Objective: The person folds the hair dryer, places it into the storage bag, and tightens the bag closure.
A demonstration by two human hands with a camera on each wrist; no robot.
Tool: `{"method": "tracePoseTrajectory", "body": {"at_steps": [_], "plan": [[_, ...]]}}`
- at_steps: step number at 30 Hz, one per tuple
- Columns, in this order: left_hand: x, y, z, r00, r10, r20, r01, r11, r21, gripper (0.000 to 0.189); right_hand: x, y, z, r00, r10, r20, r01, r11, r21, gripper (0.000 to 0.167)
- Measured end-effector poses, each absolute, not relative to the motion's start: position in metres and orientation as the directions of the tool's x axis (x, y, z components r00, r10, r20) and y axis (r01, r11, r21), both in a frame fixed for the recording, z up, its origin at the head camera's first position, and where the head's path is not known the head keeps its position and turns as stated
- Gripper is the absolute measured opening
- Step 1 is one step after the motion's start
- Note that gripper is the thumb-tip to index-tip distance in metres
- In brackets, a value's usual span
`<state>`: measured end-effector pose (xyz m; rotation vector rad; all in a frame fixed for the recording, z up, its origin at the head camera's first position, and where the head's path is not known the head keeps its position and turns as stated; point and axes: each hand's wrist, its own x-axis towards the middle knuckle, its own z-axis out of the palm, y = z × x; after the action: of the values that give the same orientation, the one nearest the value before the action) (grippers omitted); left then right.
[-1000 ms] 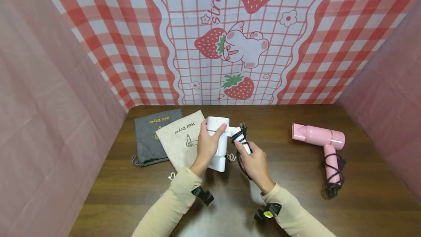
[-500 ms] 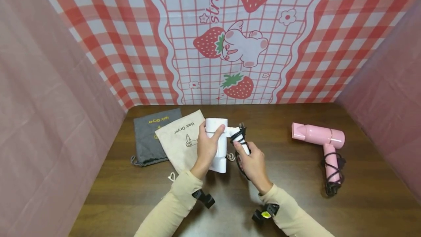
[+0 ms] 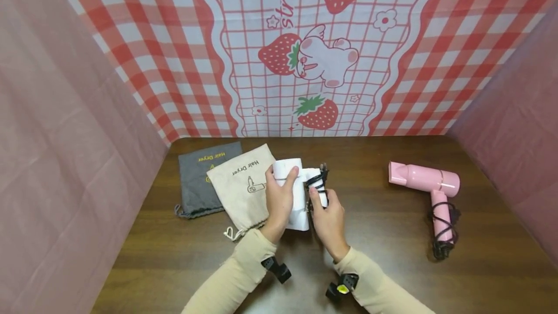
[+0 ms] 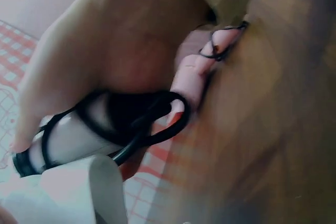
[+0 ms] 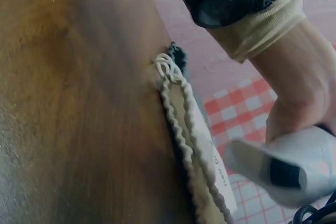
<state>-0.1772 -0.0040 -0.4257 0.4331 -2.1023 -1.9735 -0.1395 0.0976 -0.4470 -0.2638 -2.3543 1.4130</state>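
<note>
A white hair dryer [image 3: 299,197] is held over the middle of the table by both hands. My left hand [image 3: 279,202] wraps its barrel, thumb lying across the front. The handle, with a black cord [image 3: 315,182] wound round it, is gripped by my right hand [image 3: 329,214]. In the left wrist view the cord loops over the handle [image 4: 71,142] beneath the right hand [image 4: 100,56]. The right wrist view has the left hand [image 5: 296,98] on the barrel and the flattened nozzle [image 5: 249,162] pointing toward the table side.
A cream drawstring bag [image 3: 237,193] printed "Hair Dryer" overlaps a grey one [image 3: 196,193] on the left of the wooden table [image 3: 375,265]. To the right lies a pink hair dryer [image 3: 425,178] with its black cord wound on the handle. A checked curtain [image 3: 174,62] hangs behind.
The white hair dryer has tilted, its lower end shifting right. My right hand has moved slightly left, closer to the barrel. More of the cream bag's drawstring end shows.
</note>
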Motion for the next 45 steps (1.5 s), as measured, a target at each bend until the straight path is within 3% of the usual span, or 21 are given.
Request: {"method": "tracePoseTrajectory", "body": {"at_steps": [5,11,22,30,45], "plan": [[-0.175,0.0,-0.432,-0.911,-0.411,-0.042,-0.03,-0.035,0.999,0.064,-0.14,0.097,-0.449,-0.915,0.332,0.23,-0.034,0.503,-0.863,0.037],[-0.178,0.0,-0.432,-0.929,-0.368,-0.033,0.005,-0.1,0.995,0.063,-0.143,0.104,-0.444,-0.944,0.286,0.167,-0.028,0.433,-0.901,0.033],[-0.18,-0.009,-0.427,-0.953,-0.28,-0.121,-0.067,-0.194,0.979,0.068,-0.148,0.113,-0.439,-0.985,0.164,0.059,0.003,0.355,-0.935,0.037],[-0.182,-0.012,-0.431,-0.947,-0.269,-0.178,-0.089,-0.312,0.946,0.061,-0.147,0.119,-0.438,-0.992,0.1,0.078,-0.035,0.371,-0.928,0.038],[-0.185,-0.013,-0.434,-0.948,-0.257,-0.189,-0.094,-0.342,0.935,0.061,-0.146,0.122,-0.439,-0.982,0.111,0.15,-0.08,0.476,-0.876,0.04]]}}
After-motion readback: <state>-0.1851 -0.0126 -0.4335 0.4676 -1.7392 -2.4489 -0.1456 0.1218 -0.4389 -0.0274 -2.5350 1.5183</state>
